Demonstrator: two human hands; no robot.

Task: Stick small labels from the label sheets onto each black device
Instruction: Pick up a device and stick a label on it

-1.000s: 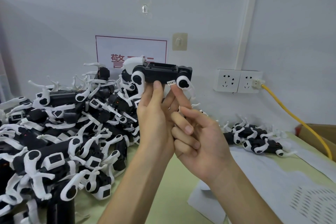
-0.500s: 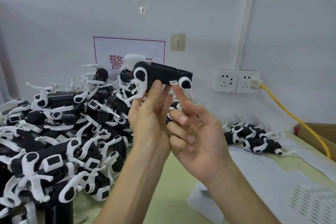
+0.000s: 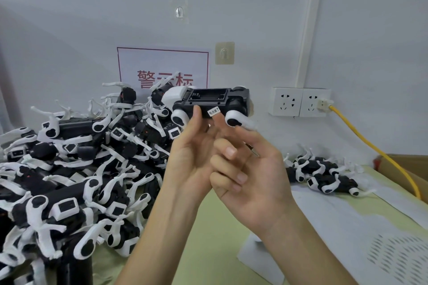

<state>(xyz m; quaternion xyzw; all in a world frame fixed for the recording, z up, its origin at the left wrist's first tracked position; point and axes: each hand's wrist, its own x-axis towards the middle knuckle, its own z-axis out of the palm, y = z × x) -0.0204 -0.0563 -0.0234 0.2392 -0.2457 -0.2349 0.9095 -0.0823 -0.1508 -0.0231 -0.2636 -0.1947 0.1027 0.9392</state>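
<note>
Two hands: left hand (image 3: 192, 152) clamps black-and-white plastic device (image 3: 208, 99) (bay open); right hand (image 3: 250, 169), forefinger straight, presses small white label (image 3: 213, 111).

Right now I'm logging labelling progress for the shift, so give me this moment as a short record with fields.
held item: black device, raised in front of the wall
left hand: grips the device from below
right hand: index fingertip at the label's lower edge
small label: on the device's side face
large pile of devices: left on the table
small pile of devices: right, by the label sheets
</note>
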